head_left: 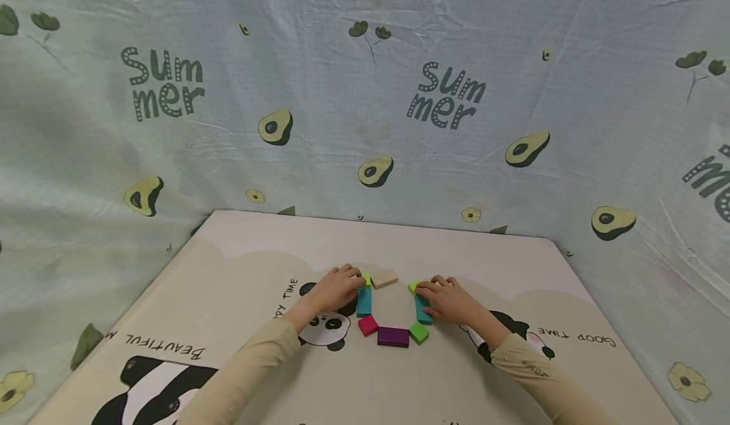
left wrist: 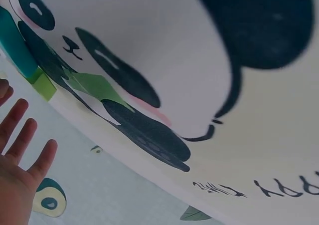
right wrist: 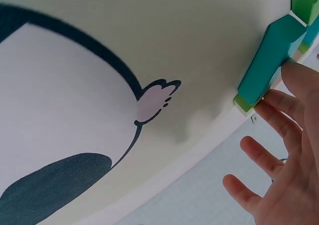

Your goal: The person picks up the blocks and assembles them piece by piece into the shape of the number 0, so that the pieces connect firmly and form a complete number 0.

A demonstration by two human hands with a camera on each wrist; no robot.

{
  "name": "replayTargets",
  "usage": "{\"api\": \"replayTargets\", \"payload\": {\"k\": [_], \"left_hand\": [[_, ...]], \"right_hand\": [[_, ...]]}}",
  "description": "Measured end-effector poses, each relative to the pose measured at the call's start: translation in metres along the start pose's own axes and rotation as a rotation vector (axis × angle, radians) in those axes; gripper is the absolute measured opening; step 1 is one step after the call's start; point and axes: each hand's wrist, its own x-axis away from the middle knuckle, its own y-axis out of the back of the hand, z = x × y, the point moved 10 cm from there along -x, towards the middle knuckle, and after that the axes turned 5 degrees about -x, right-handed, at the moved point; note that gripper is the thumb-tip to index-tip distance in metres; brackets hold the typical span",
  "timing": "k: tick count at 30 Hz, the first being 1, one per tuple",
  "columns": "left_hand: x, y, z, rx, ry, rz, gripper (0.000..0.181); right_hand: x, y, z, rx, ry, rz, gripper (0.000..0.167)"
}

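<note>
Colored blocks lie on the table in a ring. My left hand point(head_left: 339, 287) is at the ring's upper left, its fingertips by a lime green block point(head_left: 367, 280) above a teal block point(head_left: 364, 302). In the left wrist view its fingers point(left wrist: 20, 140) are spread and fairly straight; the thumb is mostly hidden. On the opposite side, my right hand point(head_left: 450, 301) has its thumb against another teal block point(right wrist: 271, 58). Its index fingertip is at the lime green block point(right wrist: 243, 103) beyond that one; the other fingers point(right wrist: 261, 155) extend loosely.
A plain wooden block point(head_left: 384, 279) is at the ring's far side. Nearer me are a red block point(head_left: 367, 325), a purple block point(head_left: 393, 337) and a green block point(head_left: 419, 332). The panda-print tabletop point(head_left: 365, 387) ends at a patterned curtain point(head_left: 319, 95).
</note>
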Motion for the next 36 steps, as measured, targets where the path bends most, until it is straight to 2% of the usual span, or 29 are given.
{"api": "replayTargets", "payload": {"k": [10,17,23,27,32,36], "left_hand": [[-0.009,-0.010,0.007,-0.008,0.051,0.043,0.022],[-0.013,-0.019,0.010,-0.023,0.084,0.106,0.024],[-0.017,-0.018,0.012,-0.064,0.125,0.126,0.025],[-0.018,-0.018,0.012,-0.071,0.149,0.161,0.026],[-0.016,-0.020,0.012,-0.070,0.150,0.184,0.027],[-0.015,-0.019,0.011,-0.096,0.121,0.155,0.028]], "right_hand": [[0.000,0.001,-0.001,-0.040,-0.013,0.010,0.043],[-0.001,0.000,-0.001,-0.054,-0.013,0.010,0.043],[-0.001,-0.002,-0.002,-0.034,-0.026,0.014,0.043],[-0.001,-0.003,-0.002,-0.019,-0.022,0.011,0.043],[0.000,-0.003,-0.002,-0.023,-0.018,0.006,0.043],[0.001,-0.003,-0.002,-0.029,-0.021,0.007,0.044]]}}
